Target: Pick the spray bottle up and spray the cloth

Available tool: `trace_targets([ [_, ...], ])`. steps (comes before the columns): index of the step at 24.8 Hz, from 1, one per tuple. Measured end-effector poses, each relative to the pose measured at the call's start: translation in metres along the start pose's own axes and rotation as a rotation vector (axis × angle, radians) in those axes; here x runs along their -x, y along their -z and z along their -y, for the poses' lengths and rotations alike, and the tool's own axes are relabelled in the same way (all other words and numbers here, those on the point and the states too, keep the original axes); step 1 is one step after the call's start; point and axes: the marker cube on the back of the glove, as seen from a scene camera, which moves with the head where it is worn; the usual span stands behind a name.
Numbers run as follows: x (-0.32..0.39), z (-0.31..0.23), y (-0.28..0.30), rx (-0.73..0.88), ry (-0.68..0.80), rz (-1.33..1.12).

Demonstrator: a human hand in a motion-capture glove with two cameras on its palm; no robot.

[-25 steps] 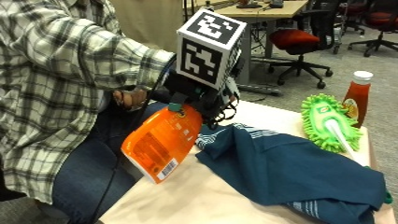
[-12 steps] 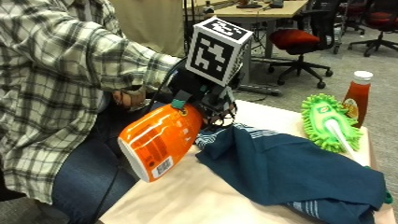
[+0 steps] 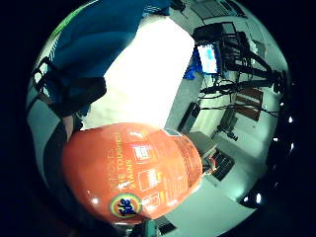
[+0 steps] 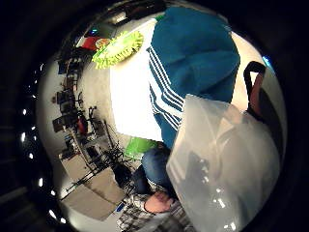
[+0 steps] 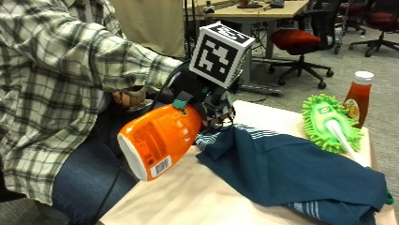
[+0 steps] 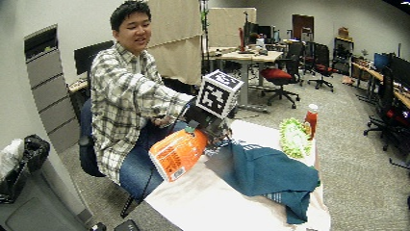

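On the far right of the table (image 5: 187, 201) I note a green fuzzy duster (image 5: 330, 123) lying flat, with a red sauce bottle (image 5: 358, 96) standing upright just behind it; neither touches the work area. Between them and the near edge, a teal striped cloth (image 5: 293, 171) lies crumpled across the tabletop, its left corner reaching toward the person. Nothing lies on the cloth in my views.

At the table's left edge I see the gloved right hand (image 5: 201, 96) gripping the neck of the orange spray bottle (image 5: 159, 145). The bottle is off the table, tilted with its base swung down and left over the person's lap and its head up by the cloth's corner. The nozzle itself is hidden by the hand, so I cannot tell where it points. From the little-finger palm view, the bottle's labelled body (image 3: 133, 173) fills the space close to the palm. The bare left hand (image 5: 128, 99) rests behind, near the lap, touching none of these.
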Motion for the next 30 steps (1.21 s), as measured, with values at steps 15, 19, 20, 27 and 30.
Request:
trace_targets([
  [15,0.007,-0.001,-0.003,0.007,0.03,-0.099],
  [19,0.011,-0.003,-0.006,0.012,0.047,-0.119],
  [20,0.011,-0.003,-0.007,0.011,0.048,-0.124],
  [27,0.013,-0.005,-0.006,-0.003,0.065,-0.108],
  [30,0.011,-0.006,-0.003,-0.017,0.06,-0.087],
])
